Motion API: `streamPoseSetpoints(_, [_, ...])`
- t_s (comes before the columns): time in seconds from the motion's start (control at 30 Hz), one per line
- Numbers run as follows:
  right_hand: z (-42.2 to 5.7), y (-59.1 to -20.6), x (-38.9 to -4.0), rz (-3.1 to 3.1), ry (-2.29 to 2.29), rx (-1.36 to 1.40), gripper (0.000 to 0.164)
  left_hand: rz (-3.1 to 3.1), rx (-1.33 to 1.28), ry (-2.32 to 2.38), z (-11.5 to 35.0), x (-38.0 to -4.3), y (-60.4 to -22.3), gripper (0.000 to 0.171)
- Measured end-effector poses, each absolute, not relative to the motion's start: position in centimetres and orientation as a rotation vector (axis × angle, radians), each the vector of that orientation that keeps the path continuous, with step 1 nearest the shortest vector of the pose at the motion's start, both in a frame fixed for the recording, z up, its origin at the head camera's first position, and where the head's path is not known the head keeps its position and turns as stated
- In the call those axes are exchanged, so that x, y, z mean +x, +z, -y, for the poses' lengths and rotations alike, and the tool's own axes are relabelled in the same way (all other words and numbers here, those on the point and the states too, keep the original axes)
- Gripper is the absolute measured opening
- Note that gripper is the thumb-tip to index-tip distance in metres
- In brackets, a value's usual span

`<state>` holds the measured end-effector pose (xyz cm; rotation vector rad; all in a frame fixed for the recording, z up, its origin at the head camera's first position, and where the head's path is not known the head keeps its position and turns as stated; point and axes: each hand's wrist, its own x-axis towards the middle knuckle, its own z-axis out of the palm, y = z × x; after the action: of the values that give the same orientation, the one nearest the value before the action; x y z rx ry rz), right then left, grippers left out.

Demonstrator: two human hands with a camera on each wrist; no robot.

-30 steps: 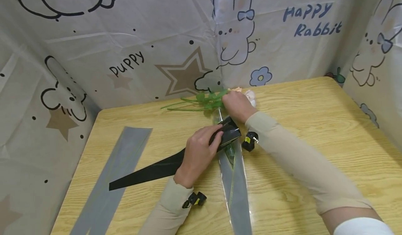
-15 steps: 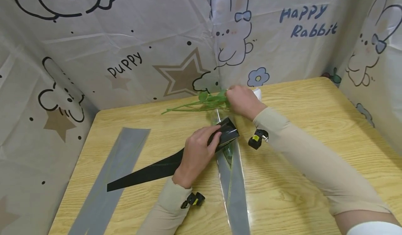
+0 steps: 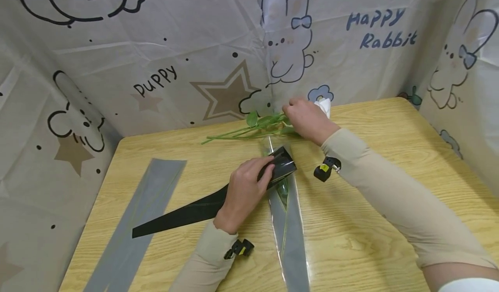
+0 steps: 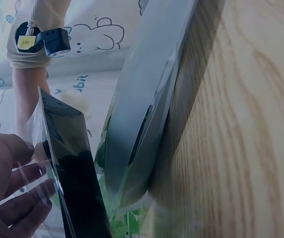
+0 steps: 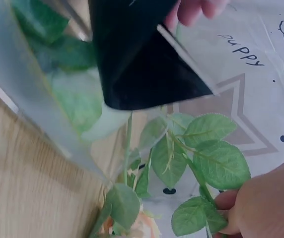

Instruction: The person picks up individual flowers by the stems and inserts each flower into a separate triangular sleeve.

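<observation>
In the head view my left hand (image 3: 245, 190) holds a black flower sleeve (image 3: 202, 205), thumb and fingers around its wide end. That end lies across a grey, clear-edged sleeve (image 3: 292, 240) with green leaves inside. At the back of the table my right hand (image 3: 309, 118) pinches the leafy stem of a white rose (image 3: 323, 106); in the right wrist view its fingertips press the stem among green leaves (image 5: 221, 163). A peach rose (image 5: 146, 225) lies below, mostly hidden behind leaves. Green stems (image 3: 226, 135) point left from the right hand.
Another grey sleeve (image 3: 156, 188) lies flat on the left of the wooden table (image 3: 370, 188). A printed cloth (image 3: 218, 36) hangs behind and at both sides. Small black cameras (image 3: 326, 169) are strapped to both wrists.
My right hand has shifted right and slightly up with the white rose, and the leaves have moved along. The peach bloom seen earlier in the head view is now hidden. The left hand stays put.
</observation>
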<state>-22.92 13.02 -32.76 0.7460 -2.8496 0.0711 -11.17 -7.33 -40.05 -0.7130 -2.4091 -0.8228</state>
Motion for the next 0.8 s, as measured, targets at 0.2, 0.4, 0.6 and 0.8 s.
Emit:
streamPoseSetpoints(0.2, [-13.8,-32.3,-22.8,2.844,0.064,0.798,0.020,2.403,-0.718,-0.817,7.3,-11.2,-40.2,0.021])
streamPoseSetpoints(0.4, [-14.7,-31.5,-23.1,2.795,0.060,0.841,0.025,2.409,-0.711,-0.825,7.3,-11.1,-40.2,0.021])
streamPoseSetpoints(0.6, [-15.5,-30.6,-23.4,2.796,0.103,0.822,0.023,2.402,-0.712,-0.840,7.4,-11.2,-40.2,0.021])
streamPoseSetpoints(0.8, [-15.5,-31.7,-24.1,2.866,0.184,0.821,0.026,2.418,-0.719,-0.835,7.3,-11.2,-40.4,0.021])
